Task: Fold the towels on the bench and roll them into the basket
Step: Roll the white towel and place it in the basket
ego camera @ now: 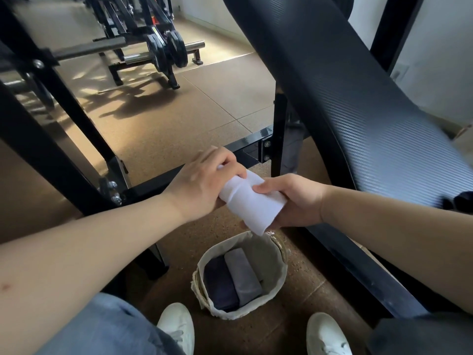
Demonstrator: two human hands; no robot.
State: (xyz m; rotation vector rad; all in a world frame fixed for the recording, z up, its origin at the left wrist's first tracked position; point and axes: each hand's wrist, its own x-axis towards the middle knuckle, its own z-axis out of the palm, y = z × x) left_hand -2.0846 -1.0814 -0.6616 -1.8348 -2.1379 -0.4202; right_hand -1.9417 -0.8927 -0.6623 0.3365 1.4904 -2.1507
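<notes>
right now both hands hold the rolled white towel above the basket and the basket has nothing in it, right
Not quite. The head view shows the basket already holds two rolled towels, a dark towel and a grey towel. The rest stands: the left hand and the right hand both hold the rolled white towel above it.

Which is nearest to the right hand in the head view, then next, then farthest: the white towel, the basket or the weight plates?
1. The white towel, gripped by the right hand.
2. The basket, on the floor just below it.
3. The weight plates, far across the room, upper left.
</notes>
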